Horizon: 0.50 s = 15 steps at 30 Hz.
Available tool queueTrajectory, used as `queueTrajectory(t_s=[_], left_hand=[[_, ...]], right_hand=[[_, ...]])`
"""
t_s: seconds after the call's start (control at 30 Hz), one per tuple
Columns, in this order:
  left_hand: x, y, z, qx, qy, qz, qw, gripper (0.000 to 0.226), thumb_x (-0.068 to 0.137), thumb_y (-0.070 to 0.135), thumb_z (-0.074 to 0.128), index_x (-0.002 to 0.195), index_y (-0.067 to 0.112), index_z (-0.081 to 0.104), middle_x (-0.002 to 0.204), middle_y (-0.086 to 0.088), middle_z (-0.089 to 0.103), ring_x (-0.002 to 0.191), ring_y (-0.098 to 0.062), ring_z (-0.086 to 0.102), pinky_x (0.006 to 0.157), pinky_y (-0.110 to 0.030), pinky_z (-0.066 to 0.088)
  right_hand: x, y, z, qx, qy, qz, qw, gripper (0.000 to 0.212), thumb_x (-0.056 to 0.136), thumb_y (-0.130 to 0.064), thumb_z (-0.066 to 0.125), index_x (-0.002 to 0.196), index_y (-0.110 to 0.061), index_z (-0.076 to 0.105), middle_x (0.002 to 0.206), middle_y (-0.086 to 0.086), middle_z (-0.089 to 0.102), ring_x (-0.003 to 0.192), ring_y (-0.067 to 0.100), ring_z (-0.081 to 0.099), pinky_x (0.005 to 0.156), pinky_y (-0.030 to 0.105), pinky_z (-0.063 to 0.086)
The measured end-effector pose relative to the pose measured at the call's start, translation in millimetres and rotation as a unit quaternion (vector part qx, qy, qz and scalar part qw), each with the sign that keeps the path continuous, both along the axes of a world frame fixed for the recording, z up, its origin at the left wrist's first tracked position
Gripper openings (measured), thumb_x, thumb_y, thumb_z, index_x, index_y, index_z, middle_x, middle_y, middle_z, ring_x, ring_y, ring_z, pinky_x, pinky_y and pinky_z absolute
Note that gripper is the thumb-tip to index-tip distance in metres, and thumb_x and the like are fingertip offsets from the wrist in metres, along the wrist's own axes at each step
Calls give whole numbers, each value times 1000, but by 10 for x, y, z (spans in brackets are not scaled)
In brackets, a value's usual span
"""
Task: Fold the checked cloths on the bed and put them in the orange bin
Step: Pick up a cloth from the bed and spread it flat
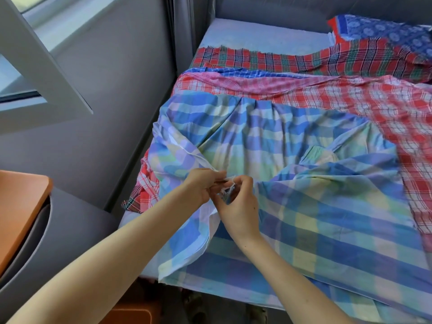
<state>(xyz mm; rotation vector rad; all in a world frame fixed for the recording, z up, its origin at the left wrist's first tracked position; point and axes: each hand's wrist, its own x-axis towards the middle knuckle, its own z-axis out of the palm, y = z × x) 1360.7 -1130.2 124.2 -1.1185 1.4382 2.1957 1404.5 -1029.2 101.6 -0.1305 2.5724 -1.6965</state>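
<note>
Blue checked cloth [304, 206] runs out of frame at the right and bottom, and it's rumpled, so its outline and long axis can't be read. It lies on the near part of the bed [257, 36], on top of the red-white checked cloth [350, 97]. The red-green checked cloth [292, 58] lies further back, partly covered. One white-hemmed edge runs from the hands up-left. A corner flap hangs toward the near-left bed edge.

Left hand [203, 185] and right hand [238, 206] meet, fingers curled, both pinching a bunched bit of the blue cloth's edge. Fingertips are buried in fabric, so the exact grip is unclear.

Orange-topped thing [21, 206] at the left and orange patch [131, 313] at the bottom are both cut off. Can't tell which is the bin.
</note>
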Motion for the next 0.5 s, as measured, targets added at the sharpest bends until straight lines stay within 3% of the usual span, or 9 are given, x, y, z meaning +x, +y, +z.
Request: queueTrajectory(t_s=[0.1,0.3,0.4,0.5], left_hand=[[-2,-24,10,3,5,-10,1000,17,89,0,59,75,1,49,51,-10,63,39,-12,61,41,-16,50],[9,-98,-1,-15,34,-41,998,16,86,4,65,75,1,53,71,-15,64,46,-13,65,48,-17,54],[71,-223,-28,-120,88,-113,982,22,86,11,66,72,2,52,63,-13,66,49,-15,66,53,-20,56],[183,-493,7,-244,126,-179,945,25,87,15,66,72,3,51,57,-7,65,48,-12,64,56,-20,56]], right_hand=[[-17,-44,6,15,7,-18,1000,35,82,-19,70,93,-20,37,72,-17,52,63,-6,52,54,9,37],[-40,-50,2,6,-25,-37,999,24,86,-5,57,92,-19,39,69,-9,52,59,6,50,54,18,37],[-95,30,57,-74,-115,-44,990,23,84,-1,58,86,-19,44,71,3,57,60,16,53,55,26,45],[-237,212,217,-156,-194,-65,966,26,80,12,53,85,-13,47,62,3,54,46,11,51,48,20,43]])
